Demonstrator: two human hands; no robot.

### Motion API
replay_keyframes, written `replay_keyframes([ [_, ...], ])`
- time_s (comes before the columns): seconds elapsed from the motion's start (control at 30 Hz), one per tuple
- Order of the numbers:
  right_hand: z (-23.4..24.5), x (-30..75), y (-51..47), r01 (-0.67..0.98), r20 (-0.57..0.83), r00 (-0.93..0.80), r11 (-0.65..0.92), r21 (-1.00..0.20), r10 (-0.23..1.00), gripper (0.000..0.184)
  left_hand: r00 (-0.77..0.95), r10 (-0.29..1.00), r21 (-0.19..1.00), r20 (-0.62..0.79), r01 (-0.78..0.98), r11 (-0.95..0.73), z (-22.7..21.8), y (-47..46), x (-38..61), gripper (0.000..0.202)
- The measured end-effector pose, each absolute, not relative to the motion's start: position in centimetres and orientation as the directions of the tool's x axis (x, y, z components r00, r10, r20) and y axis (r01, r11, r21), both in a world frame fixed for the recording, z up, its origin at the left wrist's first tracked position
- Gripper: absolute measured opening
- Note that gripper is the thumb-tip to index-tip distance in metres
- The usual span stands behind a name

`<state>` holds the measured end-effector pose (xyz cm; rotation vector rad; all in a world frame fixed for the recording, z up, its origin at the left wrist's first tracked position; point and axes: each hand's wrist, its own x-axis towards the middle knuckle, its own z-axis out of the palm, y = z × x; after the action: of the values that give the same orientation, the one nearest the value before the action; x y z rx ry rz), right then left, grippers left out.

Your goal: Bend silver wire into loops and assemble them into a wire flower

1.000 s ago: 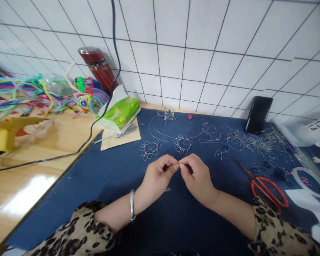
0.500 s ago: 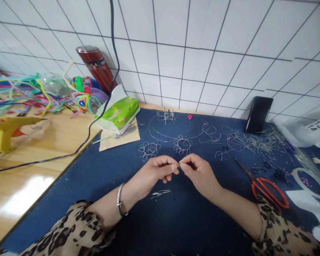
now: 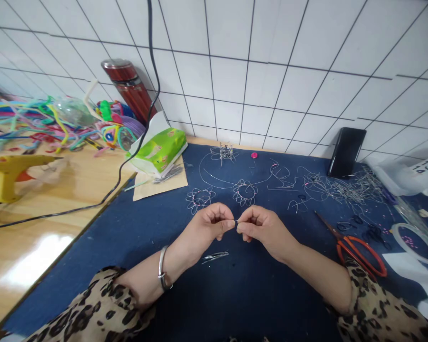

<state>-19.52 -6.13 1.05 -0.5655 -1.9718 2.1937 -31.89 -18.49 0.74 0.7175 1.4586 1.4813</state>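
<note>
A wire bit point(image 3: 236, 221) sits between our left hand point(image 3: 207, 229) and right hand point(image 3: 263, 231), over the mat point(image 3: 135, 237). From there we see wire flowers point(image 3: 245, 192) at twelve o'clock, scissors point(image 3: 356, 249) at three, tissue pack point(image 3: 160, 151) at ten.

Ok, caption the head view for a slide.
The left hand and right hand pinch a thin silver wire piece between them over a dark blue cloth mat, beside orange-handled scissors.

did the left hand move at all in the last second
Yes, slightly. The left hand, pinching a small wire piece with the right hand, has swung left off the loose wire bundle on the blue cloth, which it half hid before.
</note>
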Motion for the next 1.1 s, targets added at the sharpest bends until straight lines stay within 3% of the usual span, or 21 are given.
replay_keyframes([
  [0.67, 0.1, -19.3, -7.4, 0.088, -0.030, -0.866, 0.093, -0.992, 0.500, 0.009, -0.564, 0.808, 0.966, -0.173, -0.256, 0.028, 0.4, -18.2, -30.0, 0.008],
  [0.93, -0.8, -19.7, -7.7, 0.094, -0.032, -0.830, 0.084, -0.992, 0.556, 0.012, -0.656, 0.742, 0.975, -0.134, -0.220, -0.018, -0.3, -17.7, -28.9, 0.006],
  [1.1, -0.4, -19.7, -7.1, 0.050, -0.066, -0.847, -0.045, -0.998, 0.527, 0.013, -0.572, 0.803, 0.947, -0.167, -0.320, -0.030, 0.2, -17.8, -29.7, 0.007],
])
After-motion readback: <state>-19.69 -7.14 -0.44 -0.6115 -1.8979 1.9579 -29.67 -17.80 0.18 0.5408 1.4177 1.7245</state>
